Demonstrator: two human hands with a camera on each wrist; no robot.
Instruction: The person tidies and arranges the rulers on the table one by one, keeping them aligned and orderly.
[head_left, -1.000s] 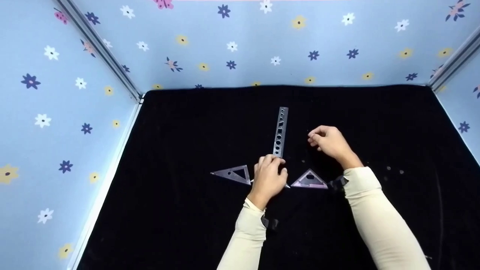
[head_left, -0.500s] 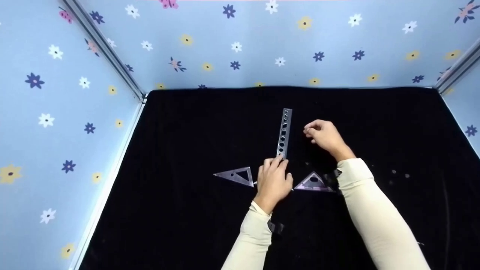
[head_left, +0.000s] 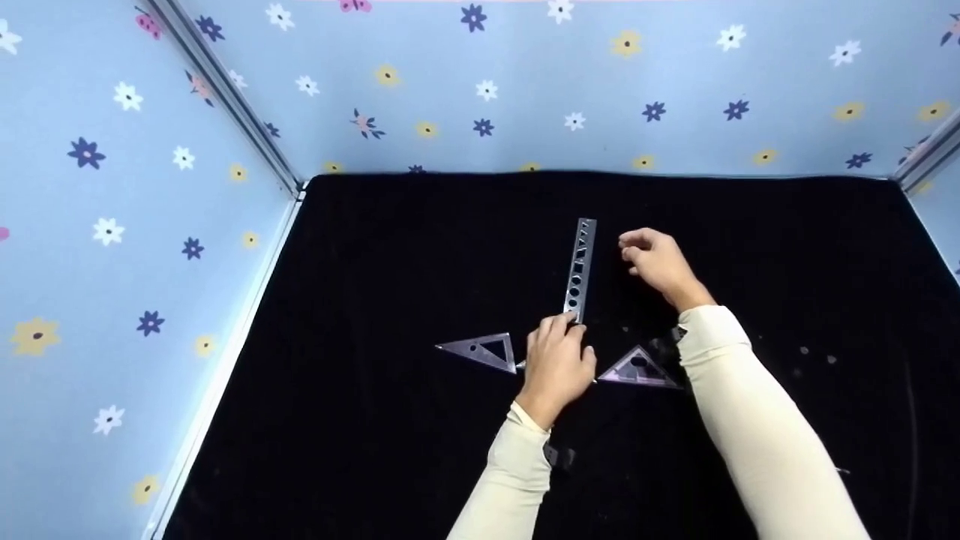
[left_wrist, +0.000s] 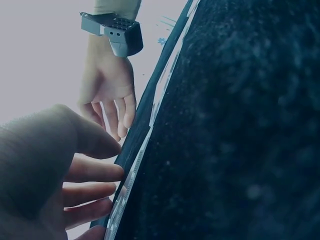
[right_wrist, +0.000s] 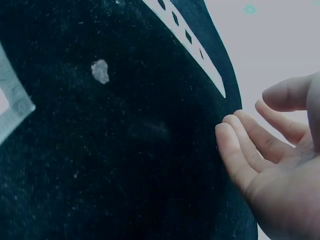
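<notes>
On the black cloth lies a clear ruler with a row of cut-out shapes, standing lengthwise. My left hand rests at its near end, fingertips touching it. Beneath that hand lies another flat item, mostly hidden, with only pale pointed ends showing on either side. To its left is a clear set square, and a second triangular set square lies to its right, partly behind the right forearm. My right hand hovers right of the ruler's far end, fingers loosely bent, holding nothing; the right wrist view shows its fingers apart from the ruler.
A black cloth covers the table. Blue flowered panels rise at the back and both sides, with metal posts at the corners. Small pale specks dot the cloth at right. Each wrist wears a dark camera.
My right hand has risen slightly toward the back of the table. My left hand stays at the ruler's near end. The whole head view has shifted, moving the scene rightward.
</notes>
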